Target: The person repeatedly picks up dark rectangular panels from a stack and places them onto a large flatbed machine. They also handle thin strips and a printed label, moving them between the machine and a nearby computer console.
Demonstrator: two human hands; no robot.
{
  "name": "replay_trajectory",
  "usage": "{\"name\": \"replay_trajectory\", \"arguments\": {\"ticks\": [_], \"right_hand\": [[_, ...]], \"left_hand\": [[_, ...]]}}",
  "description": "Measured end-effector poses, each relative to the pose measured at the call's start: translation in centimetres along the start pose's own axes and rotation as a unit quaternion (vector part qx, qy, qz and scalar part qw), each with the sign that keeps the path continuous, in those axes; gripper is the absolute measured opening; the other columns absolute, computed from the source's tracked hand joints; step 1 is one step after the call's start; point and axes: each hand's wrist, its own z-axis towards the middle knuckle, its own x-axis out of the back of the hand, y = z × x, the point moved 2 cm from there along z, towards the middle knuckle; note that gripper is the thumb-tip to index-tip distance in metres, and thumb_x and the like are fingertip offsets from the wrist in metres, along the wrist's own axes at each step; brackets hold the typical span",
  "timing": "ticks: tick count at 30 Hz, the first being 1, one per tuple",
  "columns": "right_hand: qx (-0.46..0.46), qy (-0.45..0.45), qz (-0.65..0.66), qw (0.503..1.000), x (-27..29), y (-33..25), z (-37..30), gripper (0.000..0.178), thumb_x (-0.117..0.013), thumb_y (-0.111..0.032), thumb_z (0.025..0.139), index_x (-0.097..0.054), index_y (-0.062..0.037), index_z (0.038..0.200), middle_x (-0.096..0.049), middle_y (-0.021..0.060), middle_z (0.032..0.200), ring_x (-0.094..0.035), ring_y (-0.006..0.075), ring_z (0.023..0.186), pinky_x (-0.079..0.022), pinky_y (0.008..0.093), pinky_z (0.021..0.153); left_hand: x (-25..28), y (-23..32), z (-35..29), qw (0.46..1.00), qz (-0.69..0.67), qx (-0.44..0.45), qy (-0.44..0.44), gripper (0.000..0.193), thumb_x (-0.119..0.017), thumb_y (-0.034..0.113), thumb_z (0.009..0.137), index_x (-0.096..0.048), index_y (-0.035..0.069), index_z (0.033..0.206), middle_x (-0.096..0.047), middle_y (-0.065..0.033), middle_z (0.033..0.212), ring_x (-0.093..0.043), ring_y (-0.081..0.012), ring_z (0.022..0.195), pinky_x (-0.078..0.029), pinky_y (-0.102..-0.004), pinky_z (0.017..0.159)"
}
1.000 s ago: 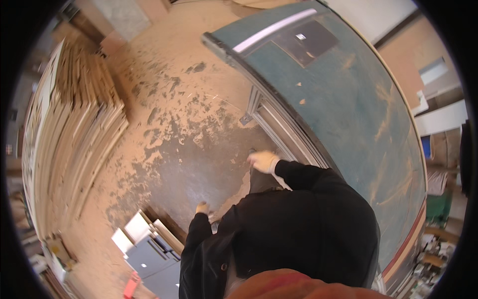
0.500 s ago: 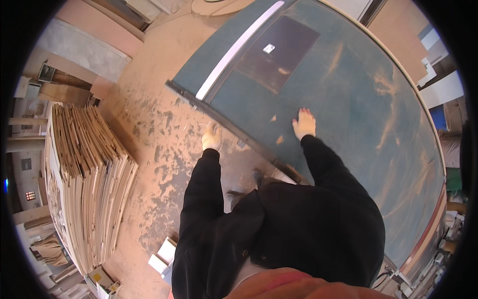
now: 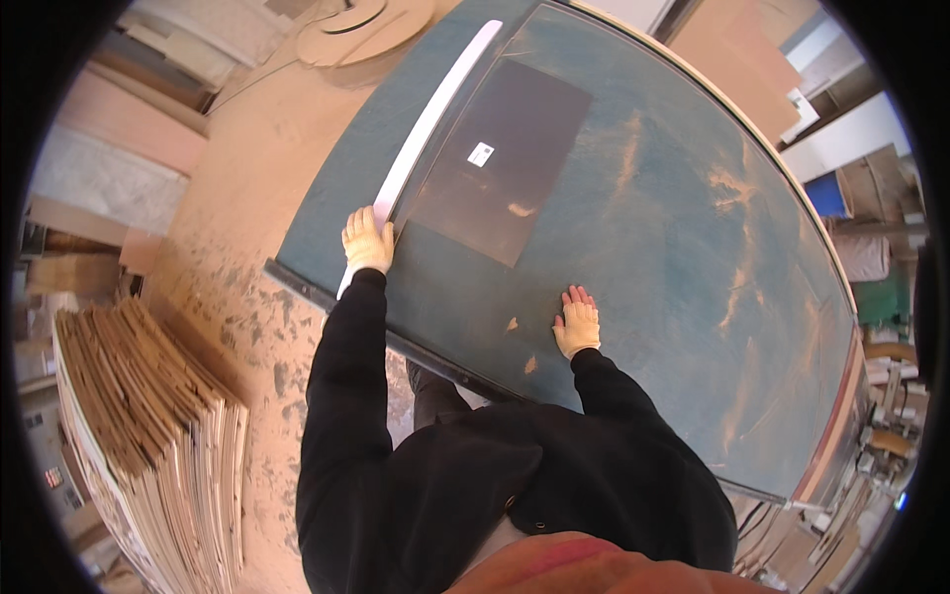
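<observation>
On the dark green tabletop, a long narrow white strip runs from near the front edge away toward the back. My left hand, in a cream glove, is closed over its near end, thumb on one side and fingers on the other. A bit of white shows past the heel of that hand. My right hand lies flat on the tabletop, fingers stretched out and fingertips bare of the glove, with nothing in it. Between and beyond my hands rests a thin dark brown panel bearing a small white label.
The green tabletop carries streaks of sawdust and a dark front rail. A tall stack of thin boards stands at the left on the dusty floor. Boards lean at the far left; sheets and tools crowd the right side.
My left hand has moved from above the floor, before the front edge, onto the white strip. The view has shifted left and forward. My right hand stays flat on the tabletop.
</observation>
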Motion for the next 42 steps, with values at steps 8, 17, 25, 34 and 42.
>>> {"name": "replay_trajectory", "arguments": {"ticks": [8, 17, 25, 34, 42], "right_hand": [[-0.34, 0.068, 0.003, 0.938, -0.7, -9.0, 9.4, 0.061, -0.065, -0.022, 0.09, -0.049, 0.0015, 0.144, -0.045, 0.022, 0.155, -0.04, 0.0395, 0.145, -0.03, 0.0527, 0.12], [-0.509, 0.184, 0.43, 0.723, 1.8, -14.4, 20.1, 0.05, -0.069, -0.036, 0.087, -0.062, 0.0046, 0.115, -0.069, 0.0246, 0.112, -0.066, 0.0357, 0.096, -0.054, 0.0509, 0.082], [-0.288, 0.082, -0.009, 0.954, 19.9, -18.6, 22.4, 0.033, -0.058, -0.03, 0.085, -0.076, -0.0023, 0.087, -0.072, 0.0241, 0.09, -0.07, 0.0444, 0.09, -0.056, 0.0526, 0.082], [-0.321, 0.127, 0.043, 0.937, 29.7, -31.9, -2.2, 0.03, -0.063, -0.031, 0.075, -0.081, -0.0101, 0.087, -0.074, 0.0204, 0.086, -0.072, 0.0403, 0.083, -0.057, 0.05, 0.076], [-0.445, 0.231, 0.06, 0.863, 24.0, -45.5, -38.0, 0.032, -0.064, -0.028, 0.078, -0.078, -0.0014, 0.088, -0.071, 0.0252, 0.086, -0.069, 0.0436, 0.081, -0.053, 0.0501, 0.072]], "left_hand": [[-4.3, 0.1, 4.5, 0.987, -0.078, -0.044, -0.133, 0.056, -0.062, 0.041, 0.096, -0.049, 0.001, 0.133, -0.051, -0.0233, 0.142, -0.045, -0.0413, 0.137, -0.034, -0.0539, 0.116], [-3.7, -0.2, 4.4, 0.982, -0.11, -0.072, -0.137, 0.061, -0.059, 0.042, 0.099, -0.045, -0.002, 0.139, -0.046, -0.0271, 0.145, -0.04, -0.0435, 0.14, -0.03, -0.055, 0.119], [-3.1, -0.8, 3.6, 0.973, -0.137, -0.081, -0.166, 0.061, -0.055, 0.045, 0.102, -0.051, 0.0, 0.143, -0.05, -0.0228, 0.15, -0.042, -0.0397, 0.142, -0.032, -0.0504, 0.118], [1.1, 14.0, -9.8, 0.438, -0.551, 0.357, -0.615, 0.096, -0.042, 0.076, 0.094, -0.035, 0.004, 0.158, -0.036, -0.0163, 0.164, -0.035, -0.0366, 0.15, -0.025, -0.0597, 0.122], [14.4, 14.1, -37.4, 0.336, -0.632, 0.315, -0.624, 0.045, -0.052, 0.053, 0.102, -0.071, 0.014, 0.11, -0.07, -0.0045, 0.124, -0.063, -0.0249, 0.119, -0.043, -0.0501, 0.112]]}}
